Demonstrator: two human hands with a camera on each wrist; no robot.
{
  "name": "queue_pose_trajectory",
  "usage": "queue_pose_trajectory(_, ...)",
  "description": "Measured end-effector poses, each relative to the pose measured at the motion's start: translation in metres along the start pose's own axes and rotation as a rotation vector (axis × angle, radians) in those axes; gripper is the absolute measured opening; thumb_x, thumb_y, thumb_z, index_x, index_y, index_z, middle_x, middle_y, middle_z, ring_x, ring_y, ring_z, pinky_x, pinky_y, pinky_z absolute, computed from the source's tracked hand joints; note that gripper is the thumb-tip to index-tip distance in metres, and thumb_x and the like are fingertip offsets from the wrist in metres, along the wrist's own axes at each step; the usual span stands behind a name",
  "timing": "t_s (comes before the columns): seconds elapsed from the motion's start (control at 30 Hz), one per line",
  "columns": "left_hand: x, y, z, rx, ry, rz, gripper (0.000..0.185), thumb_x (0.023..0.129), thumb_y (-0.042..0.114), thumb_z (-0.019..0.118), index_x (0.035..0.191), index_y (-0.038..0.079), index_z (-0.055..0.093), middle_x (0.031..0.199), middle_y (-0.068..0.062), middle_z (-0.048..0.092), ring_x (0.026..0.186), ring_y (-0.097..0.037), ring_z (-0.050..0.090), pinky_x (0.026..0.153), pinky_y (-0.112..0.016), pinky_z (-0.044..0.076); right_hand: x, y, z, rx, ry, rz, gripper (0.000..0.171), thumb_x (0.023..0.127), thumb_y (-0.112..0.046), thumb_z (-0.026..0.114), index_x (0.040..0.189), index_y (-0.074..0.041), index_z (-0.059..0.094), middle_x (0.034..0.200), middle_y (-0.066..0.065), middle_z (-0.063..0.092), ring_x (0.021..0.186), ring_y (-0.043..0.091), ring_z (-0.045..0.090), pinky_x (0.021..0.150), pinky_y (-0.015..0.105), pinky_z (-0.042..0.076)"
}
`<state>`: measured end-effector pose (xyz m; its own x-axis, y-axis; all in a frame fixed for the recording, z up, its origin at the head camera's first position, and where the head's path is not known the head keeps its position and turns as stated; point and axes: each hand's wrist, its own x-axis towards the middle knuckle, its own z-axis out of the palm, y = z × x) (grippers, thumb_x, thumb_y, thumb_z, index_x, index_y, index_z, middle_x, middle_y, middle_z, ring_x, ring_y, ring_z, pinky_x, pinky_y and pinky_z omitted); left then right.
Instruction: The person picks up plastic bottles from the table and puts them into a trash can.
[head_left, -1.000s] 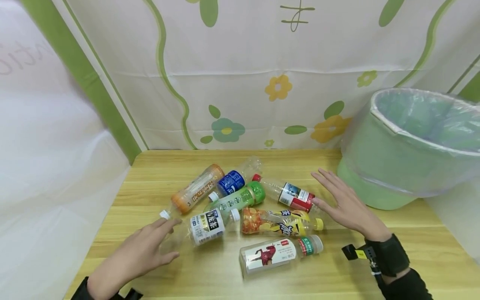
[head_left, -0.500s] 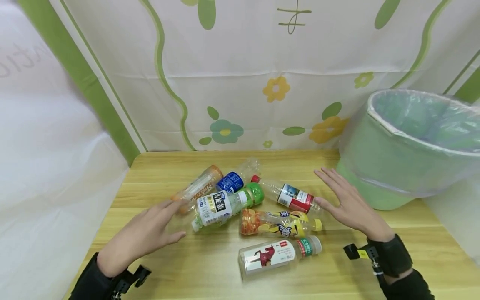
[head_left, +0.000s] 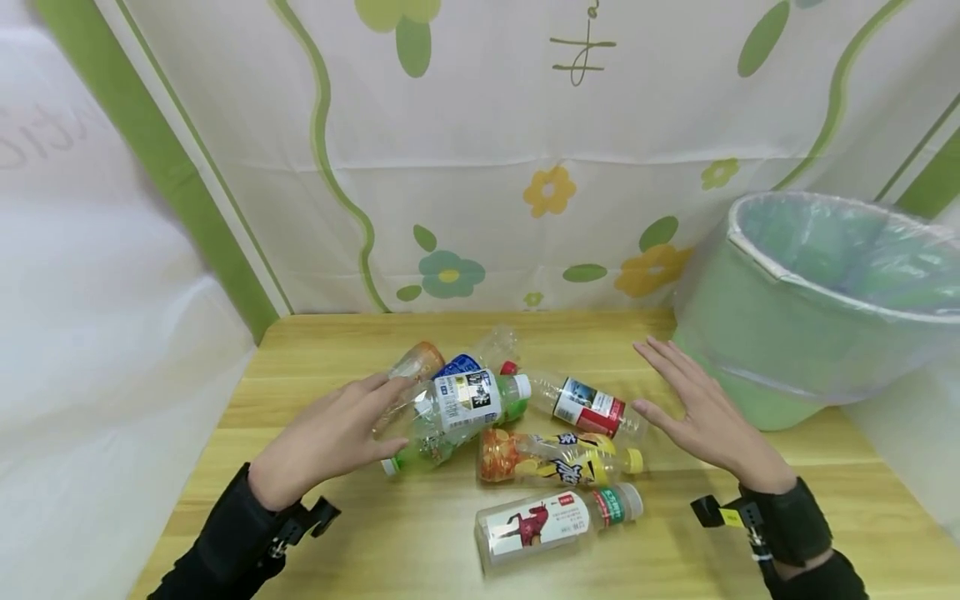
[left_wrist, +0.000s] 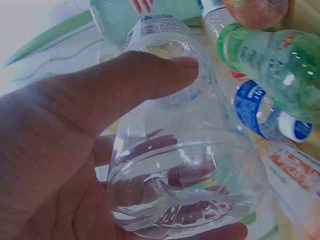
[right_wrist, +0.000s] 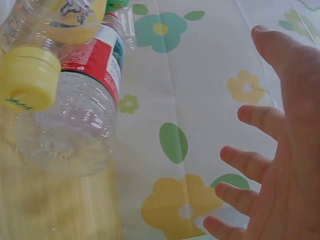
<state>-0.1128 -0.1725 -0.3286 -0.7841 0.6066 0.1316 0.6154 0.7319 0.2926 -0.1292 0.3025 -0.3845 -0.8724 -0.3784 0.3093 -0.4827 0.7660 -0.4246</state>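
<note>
My left hand [head_left: 393, 417] grips the base of a clear bottle with a white and black label [head_left: 461, 400], held tilted over the pile of bottles. In the left wrist view the thumb [left_wrist: 150, 75] lies across the clear bottle [left_wrist: 180, 165] and fingers show beneath it. My right hand [head_left: 675, 392] hovers flat, fingers straight, holding nothing, just right of a red-labelled bottle [head_left: 592, 406]. The right wrist view shows that hand [right_wrist: 280, 150] spread, apart from the red-labelled bottle [right_wrist: 85, 100] and a yellow cap [right_wrist: 27, 77].
On the wooden table [head_left: 337, 533] lie an orange bottle [head_left: 416, 362], a blue-labelled bottle [head_left: 459, 365], a green bottle [head_left: 420, 450], a yellow-capped fruit bottle [head_left: 555, 458] and a horse-labelled bottle [head_left: 555, 517]. A green bin lined with a bag [head_left: 817, 308] stands at the right. A flowered curtain hangs behind.
My left hand took hold of the white-and-black-labelled bottle and carried it up and right, over the green bottle. The right hand has barely moved.
</note>
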Motion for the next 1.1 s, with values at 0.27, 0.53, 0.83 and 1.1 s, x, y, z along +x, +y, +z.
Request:
queue_pose_trajectory(0.27, 0.025, 0.006, 0.002, -0.025, -0.001, 0.044, 0.063, 0.086, 0.023, 0.084, 0.14, 0.008, 0.055, 0.114, -0.009, 0.065, 0.091, -0.022, 0.066, 0.074, -0.039, 0.057, -0.001, -0.003, -0.001, -0.002, 0.025, -0.019, 0.08, 0.096, -0.028, 0.072, 0.163, -0.024, 0.029, 0.166, 0.009, 0.023, 0.15, 0.039, 0.015, 0.108, 0.075, 0.018)
queue_pose_trajectory(0.53, 0.038, 0.011, 0.001, 0.004, 0.013, 0.083, 0.064, 0.085, 0.025, 0.085, 0.14, 0.006, 0.057, 0.114, -0.007, 0.064, 0.091, -0.017, 0.063, 0.075, -0.035, 0.055, -0.001, -0.008, 0.0, -0.013, 0.053, -0.038, 0.083, 0.094, -0.028, 0.075, 0.163, -0.021, 0.029, 0.166, 0.009, 0.023, 0.15, 0.039, 0.015, 0.109, 0.074, 0.018)
queue_pose_trajectory(0.83, 0.05, 0.018, -0.002, -0.002, -0.001, 0.083, 0.062, 0.088, 0.028, 0.082, 0.141, 0.007, 0.056, 0.113, -0.007, 0.065, 0.091, -0.018, 0.063, 0.076, -0.035, 0.055, -0.002, -0.01, -0.002, -0.018, 0.084, -0.065, 0.087, 0.09, -0.026, 0.078, 0.162, -0.02, 0.029, 0.165, 0.011, 0.024, 0.15, 0.04, 0.016, 0.111, 0.071, 0.019)
queue_pose_trajectory(1.1, 0.069, 0.024, -0.005, 0.021, -0.025, 0.074, 0.068, 0.089, 0.032, 0.082, 0.144, 0.005, 0.054, 0.117, -0.009, 0.065, 0.09, -0.018, 0.064, 0.077, -0.034, 0.056, 0.006, -0.014, -0.009, -0.037, 0.11, -0.109, 0.095, 0.084, -0.029, 0.084, 0.162, -0.019, 0.03, 0.165, 0.009, 0.024, 0.15, 0.04, 0.016, 0.11, 0.073, 0.02)
